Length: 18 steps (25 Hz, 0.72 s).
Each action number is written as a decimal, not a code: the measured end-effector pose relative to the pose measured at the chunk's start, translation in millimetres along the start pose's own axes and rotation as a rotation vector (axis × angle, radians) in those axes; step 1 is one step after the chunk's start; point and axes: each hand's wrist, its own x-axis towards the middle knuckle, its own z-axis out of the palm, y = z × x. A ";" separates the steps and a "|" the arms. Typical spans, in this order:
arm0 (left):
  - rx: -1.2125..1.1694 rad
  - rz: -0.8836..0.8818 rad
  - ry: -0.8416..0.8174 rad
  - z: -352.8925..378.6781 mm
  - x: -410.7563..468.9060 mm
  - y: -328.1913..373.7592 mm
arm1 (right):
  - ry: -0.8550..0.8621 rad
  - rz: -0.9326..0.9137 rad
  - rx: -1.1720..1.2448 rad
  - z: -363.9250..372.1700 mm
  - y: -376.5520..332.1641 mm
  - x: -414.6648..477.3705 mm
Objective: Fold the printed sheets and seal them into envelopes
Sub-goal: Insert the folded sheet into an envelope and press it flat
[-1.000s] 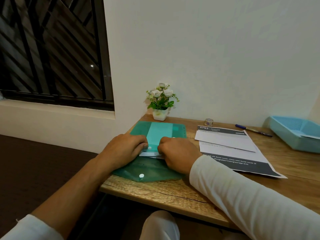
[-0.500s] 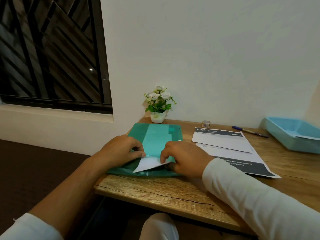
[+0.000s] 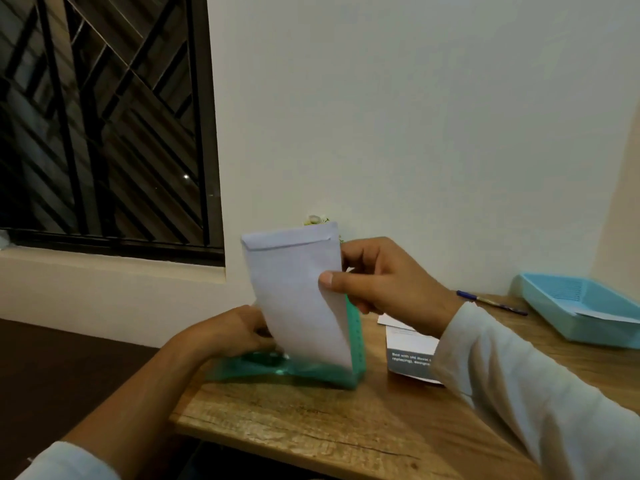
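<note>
Envelope: a white envelope is held upright above the left part of the surface, flap end at the top, lower end just over the green folder.
Right hand: the right hand pinches the envelope's right edge, thumb on the near face and fingers behind.
Left hand: the left hand is at the folder's left side; its fingertips are hidden behind the envelope, so I cannot tell whether it grips.
Handling: the envelope looks light, thin and floppy, and it bows in the grip. It probably creases easily, so an edge pinch near the opening suits it best.
Printed sheets: the printed sheets lie flat right of the folder, partly under the right sleeve.
Folder contents: translucent and blurred, so I cannot tell.
Tray: a blue tray at the far right holds one pale sheet.
Pen: a pen lies left of the tray.
</note>
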 end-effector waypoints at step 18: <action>-1.055 0.257 0.128 34.2 80.8 142.7 | 0.621 -0.039 0.020 -99.1 51.3 -37.0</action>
